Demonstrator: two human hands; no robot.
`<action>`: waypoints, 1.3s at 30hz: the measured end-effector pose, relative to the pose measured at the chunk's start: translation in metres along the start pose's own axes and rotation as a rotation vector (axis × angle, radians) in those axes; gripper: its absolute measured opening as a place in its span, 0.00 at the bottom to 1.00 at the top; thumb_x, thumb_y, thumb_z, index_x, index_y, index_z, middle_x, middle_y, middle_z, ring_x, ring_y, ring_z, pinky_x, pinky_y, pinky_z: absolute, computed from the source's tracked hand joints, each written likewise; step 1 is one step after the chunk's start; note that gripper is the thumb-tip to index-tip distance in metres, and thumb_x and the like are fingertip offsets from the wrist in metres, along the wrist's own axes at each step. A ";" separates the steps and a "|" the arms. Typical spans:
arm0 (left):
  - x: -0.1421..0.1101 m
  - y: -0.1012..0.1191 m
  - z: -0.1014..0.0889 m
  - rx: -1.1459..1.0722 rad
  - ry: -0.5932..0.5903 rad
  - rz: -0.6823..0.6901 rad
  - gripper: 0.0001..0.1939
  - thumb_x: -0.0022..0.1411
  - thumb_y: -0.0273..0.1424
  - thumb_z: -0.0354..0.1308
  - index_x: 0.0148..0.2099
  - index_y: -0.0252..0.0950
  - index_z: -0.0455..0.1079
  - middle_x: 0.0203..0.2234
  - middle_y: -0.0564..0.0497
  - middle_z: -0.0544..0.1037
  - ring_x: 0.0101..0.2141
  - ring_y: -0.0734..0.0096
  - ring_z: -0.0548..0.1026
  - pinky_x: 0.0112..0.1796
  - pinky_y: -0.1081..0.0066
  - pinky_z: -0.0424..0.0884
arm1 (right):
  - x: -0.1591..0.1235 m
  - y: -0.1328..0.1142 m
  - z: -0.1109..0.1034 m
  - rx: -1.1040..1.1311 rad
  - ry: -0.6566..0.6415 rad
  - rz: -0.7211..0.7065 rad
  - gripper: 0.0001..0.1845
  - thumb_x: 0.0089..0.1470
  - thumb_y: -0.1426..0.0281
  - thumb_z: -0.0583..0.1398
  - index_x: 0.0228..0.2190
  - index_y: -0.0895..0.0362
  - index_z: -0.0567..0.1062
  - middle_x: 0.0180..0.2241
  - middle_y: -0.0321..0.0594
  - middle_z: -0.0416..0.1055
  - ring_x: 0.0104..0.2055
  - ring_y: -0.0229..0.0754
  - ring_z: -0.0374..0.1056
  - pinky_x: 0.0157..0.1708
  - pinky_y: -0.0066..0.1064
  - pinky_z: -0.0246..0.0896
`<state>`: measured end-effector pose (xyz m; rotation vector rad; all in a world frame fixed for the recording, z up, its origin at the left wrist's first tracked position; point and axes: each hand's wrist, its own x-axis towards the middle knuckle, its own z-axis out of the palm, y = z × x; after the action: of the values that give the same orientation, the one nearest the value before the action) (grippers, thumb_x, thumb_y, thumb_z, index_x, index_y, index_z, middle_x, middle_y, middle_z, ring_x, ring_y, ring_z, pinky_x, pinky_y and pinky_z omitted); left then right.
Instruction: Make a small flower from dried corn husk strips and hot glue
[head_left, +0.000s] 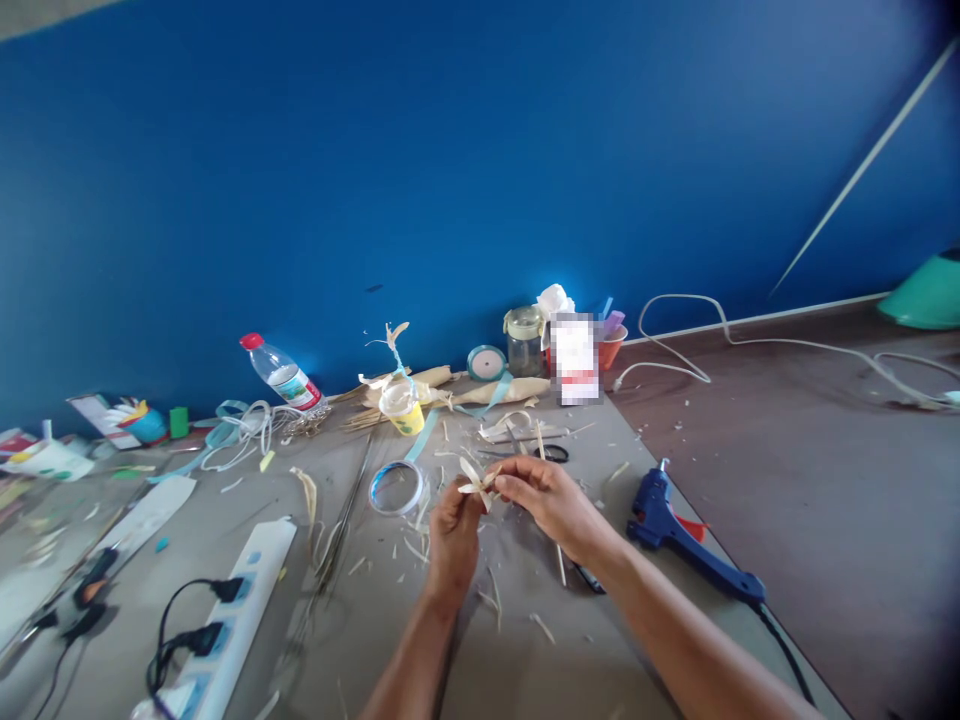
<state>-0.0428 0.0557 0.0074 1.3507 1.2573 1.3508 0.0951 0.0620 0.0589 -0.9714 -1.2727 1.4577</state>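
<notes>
A small pale flower (478, 484), with narrow petals that look like dried husk, is held up over the middle of the table. My left hand (454, 525) grips it from below and left, fingers closed. From the right, my right hand (541, 497) pinches a petal at the flower's edge between thumb and fingers. Just behind the hands lie scissors (553, 453) with dark handles, partly hidden. A thin pale stick (561, 562) lies under my right wrist. Left of the hands sits a roll of clear tape (396, 488).
A blue glue gun (694, 550) lies to the right near the table edge. At left is a white power strip (247, 600) with black plugs. A water bottle (283, 375), a yellow cup (403, 408), a glass jar (524, 345) and husks (517, 390) line the wall. Scraps are scattered about.
</notes>
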 end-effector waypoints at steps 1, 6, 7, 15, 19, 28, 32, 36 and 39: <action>0.000 0.002 0.000 0.010 -0.016 0.006 0.09 0.55 0.32 0.52 0.24 0.36 0.63 0.20 0.55 0.64 0.25 0.75 0.61 0.29 0.75 0.59 | 0.000 0.000 0.000 0.025 0.011 0.017 0.10 0.48 0.64 0.58 0.24 0.58 0.73 0.23 0.35 0.69 0.27 0.36 0.61 0.30 0.27 0.54; -0.002 0.015 0.001 0.026 -0.072 0.037 0.09 0.55 0.30 0.51 0.23 0.36 0.62 0.19 0.56 0.64 0.24 0.76 0.61 0.28 0.75 0.59 | -0.001 -0.002 -0.001 0.088 0.034 0.062 0.11 0.45 0.63 0.60 0.20 0.58 0.71 0.18 0.32 0.64 0.23 0.33 0.56 0.26 0.26 0.49; -0.003 0.017 0.001 0.026 -0.079 0.047 0.09 0.55 0.29 0.51 0.23 0.36 0.63 0.19 0.56 0.64 0.24 0.76 0.61 0.28 0.75 0.59 | -0.001 -0.002 -0.001 0.104 0.040 0.074 0.12 0.45 0.63 0.60 0.20 0.59 0.70 0.18 0.31 0.63 0.22 0.32 0.55 0.25 0.26 0.48; -0.005 0.023 0.001 0.007 -0.083 0.124 0.09 0.54 0.30 0.54 0.23 0.35 0.66 0.20 0.55 0.66 0.24 0.75 0.64 0.28 0.75 0.61 | 0.002 0.004 -0.001 0.204 0.075 0.146 0.12 0.43 0.63 0.62 0.18 0.59 0.71 0.16 0.30 0.61 0.21 0.31 0.52 0.24 0.26 0.45; -0.006 0.026 0.002 -0.017 -0.078 0.130 0.08 0.54 0.30 0.56 0.24 0.35 0.68 0.20 0.54 0.68 0.24 0.75 0.64 0.28 0.75 0.61 | 0.002 0.008 -0.001 0.259 0.065 0.166 0.12 0.42 0.64 0.62 0.18 0.59 0.72 0.16 0.31 0.63 0.21 0.30 0.53 0.24 0.26 0.45; -0.007 0.022 0.000 0.007 -0.066 0.089 0.07 0.52 0.31 0.57 0.25 0.35 0.73 0.22 0.52 0.71 0.26 0.72 0.67 0.30 0.73 0.62 | 0.005 0.008 -0.002 0.491 0.137 0.306 0.12 0.37 0.64 0.64 0.18 0.59 0.70 0.17 0.30 0.64 0.18 0.29 0.55 0.21 0.24 0.47; -0.005 0.015 0.000 -0.020 -0.001 0.028 0.06 0.51 0.32 0.58 0.28 0.35 0.74 0.24 0.51 0.74 0.28 0.71 0.69 0.31 0.73 0.64 | 0.008 0.008 -0.008 0.604 0.187 0.344 0.11 0.39 0.64 0.64 0.20 0.59 0.70 0.18 0.30 0.63 0.18 0.28 0.55 0.20 0.23 0.48; -0.002 0.011 -0.001 -0.095 0.085 0.048 0.07 0.52 0.33 0.58 0.31 0.36 0.74 0.26 0.51 0.74 0.29 0.71 0.70 0.33 0.73 0.64 | 0.005 0.011 -0.009 0.581 0.084 0.350 0.11 0.39 0.65 0.65 0.20 0.59 0.70 0.19 0.32 0.63 0.19 0.30 0.56 0.20 0.23 0.49; 0.000 0.010 -0.001 -0.119 0.083 0.047 0.08 0.53 0.35 0.59 0.31 0.35 0.73 0.26 0.51 0.73 0.28 0.72 0.69 0.32 0.73 0.64 | 0.002 0.012 -0.008 0.541 -0.022 0.333 0.15 0.43 0.59 0.63 0.21 0.59 0.71 0.20 0.34 0.64 0.21 0.31 0.57 0.22 0.24 0.51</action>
<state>-0.0430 0.0536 0.0175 1.2601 1.1868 1.5035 0.1002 0.0651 0.0458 -0.8174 -0.6811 1.9405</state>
